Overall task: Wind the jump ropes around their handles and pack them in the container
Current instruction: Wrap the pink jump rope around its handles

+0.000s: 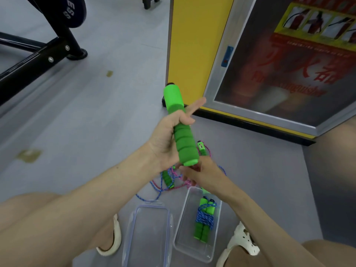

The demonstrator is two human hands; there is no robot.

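Green ribbed foam handle (183,132) tilts in the left hand (165,139), grip curled round it. What the right hand (204,174) grip does at its lower end I cannot tell. Clear plastic container (188,237) lies at 6 o'clock. Winding likely goes best with the loose blue-pink cord (157,186) kept taut and the turns even.

A grey-blue floor (96,112) is marked by two dull yellowish stains (28,155) — one larger, one small. At the upper left a bolted black metal frame (34,60) is set on it, with a dark weight plate (71,12) above. To the right a yellow panel (192,45) is seen above a black base (250,124) — beside it, a silver-framed fire-extinguisher poster (289,64).
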